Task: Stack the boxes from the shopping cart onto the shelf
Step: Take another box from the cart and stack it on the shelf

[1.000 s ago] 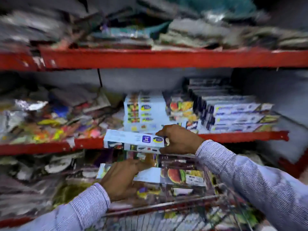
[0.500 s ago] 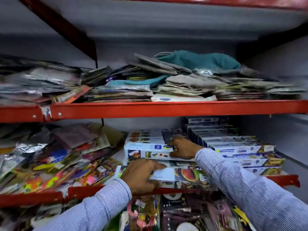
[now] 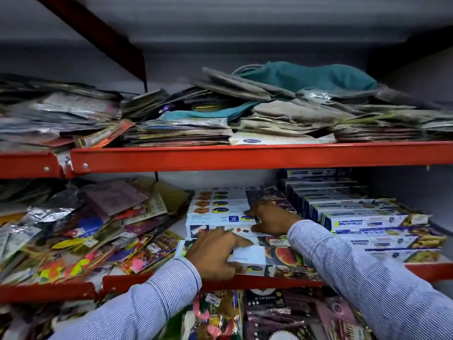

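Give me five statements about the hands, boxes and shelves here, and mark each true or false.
1. The left hand rests on the front box at the shelf edge. True.
2. The right hand hangs in the air holding nothing. False: it lies on the white box on the stack.
3. A teal cloth tops the upper shelf. True.
4. The upper shelf beam is blue. False: it is red.
5. Both sleeves are striped. True.

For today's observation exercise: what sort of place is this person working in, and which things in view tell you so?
Probably a shop's stockroom or retail aisle. Red metal shelving holds heaps of packaged goods, and rows of identical printed boxes are stacked together. The left hand and right hand press boxes into place.
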{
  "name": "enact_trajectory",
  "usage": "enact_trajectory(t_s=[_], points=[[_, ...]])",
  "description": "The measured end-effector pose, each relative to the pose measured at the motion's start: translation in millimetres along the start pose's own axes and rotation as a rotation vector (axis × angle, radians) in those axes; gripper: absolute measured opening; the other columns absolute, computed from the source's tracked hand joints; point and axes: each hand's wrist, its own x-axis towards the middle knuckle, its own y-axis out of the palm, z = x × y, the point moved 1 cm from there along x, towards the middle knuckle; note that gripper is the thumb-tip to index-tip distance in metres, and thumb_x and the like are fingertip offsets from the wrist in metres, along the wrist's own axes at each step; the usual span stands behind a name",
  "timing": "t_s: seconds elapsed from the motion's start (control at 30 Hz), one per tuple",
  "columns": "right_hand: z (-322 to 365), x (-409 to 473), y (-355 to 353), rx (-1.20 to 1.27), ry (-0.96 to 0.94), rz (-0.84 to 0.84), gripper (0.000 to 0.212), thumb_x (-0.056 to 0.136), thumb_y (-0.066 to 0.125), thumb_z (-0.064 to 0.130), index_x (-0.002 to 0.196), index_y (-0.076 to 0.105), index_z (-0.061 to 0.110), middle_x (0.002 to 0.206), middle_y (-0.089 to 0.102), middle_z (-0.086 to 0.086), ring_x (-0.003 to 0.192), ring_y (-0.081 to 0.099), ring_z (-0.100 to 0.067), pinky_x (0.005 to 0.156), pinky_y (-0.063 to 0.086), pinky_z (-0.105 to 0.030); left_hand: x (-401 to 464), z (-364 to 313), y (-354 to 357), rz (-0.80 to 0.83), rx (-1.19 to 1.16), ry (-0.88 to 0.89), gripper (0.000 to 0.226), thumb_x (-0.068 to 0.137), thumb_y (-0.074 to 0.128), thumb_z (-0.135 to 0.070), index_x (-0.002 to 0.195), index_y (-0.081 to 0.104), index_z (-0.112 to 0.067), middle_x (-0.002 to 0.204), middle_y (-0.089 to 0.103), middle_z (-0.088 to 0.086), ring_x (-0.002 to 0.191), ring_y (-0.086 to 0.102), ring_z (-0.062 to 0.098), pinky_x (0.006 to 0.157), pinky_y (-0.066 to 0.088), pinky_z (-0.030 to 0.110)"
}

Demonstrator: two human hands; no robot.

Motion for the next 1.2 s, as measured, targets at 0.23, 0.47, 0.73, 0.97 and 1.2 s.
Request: enact_trajectory(t_s=[0.23,0.47,0.73,0.97,1.2], points=[[0,-2,2,-0.101,-0.036,-0.112,0.051,0.086,0.068,0.031,0.135,0.056,0.021,0.136,0.057,-0.007,0.126,0.048,-0.028,0.102,0.044,-0.039,1,-5,-2,0.007,0.022,-0.017,0.067,0.073,0.073,-0.057,0.134,0.052,-0.039,0.127,0.066,-0.010,0.110,0.062,0.018,0.095,0.048,0.045],[-1,3,4,-0.003,-0.005,-0.125,0.054,0.081,0.074,0.028,0.132,0.057,0.023,0.132,0.064,-0.001,0.117,0.062,-0.022,0.100,0.050,-0.040,3,0,-4,-0.012,0.019,-0.026,0.064,0.076,0.074,-0.054,0.135,0.053,-0.036,0.130,0.064,-0.009,0.115,0.059,0.018,0.095,0.049,0.039],[-3,1,-8,0.108,0.058,0.002,0.041,0.101,0.043,0.029,0.137,0.053,0.012,0.144,0.054,-0.007,0.130,0.052,-0.026,0.105,0.038,-0.030,22,20,3,-0.056,-0.057,-0.086,0.057,0.086,0.070,-0.043,0.137,0.052,-0.027,0.131,0.058,-0.003,0.120,0.054,0.023,0.096,0.049,0.041],[-9,-13,-5,0.248,0.083,0.035,0.042,0.104,0.036,0.027,0.143,0.045,0.014,0.096,0.061,0.014,0.086,0.056,-0.004,0.089,0.035,-0.028,42,24,21,-0.141,0.028,-0.135,0.054,0.089,0.065,-0.042,0.137,0.052,-0.023,0.124,0.051,0.002,0.118,0.043,0.026,0.096,0.042,0.042],[-13,-28,20,0.211,-0.002,-0.182,0.039,0.103,0.034,0.034,0.131,0.051,0.014,0.117,0.068,-0.016,0.105,0.064,-0.034,0.083,0.047,-0.034,38,23,36,-0.267,0.271,-0.034,0.041,0.091,0.055,-0.048,0.127,0.059,-0.030,0.126,0.053,0.001,0.119,0.042,0.029,0.092,0.037,0.051]])
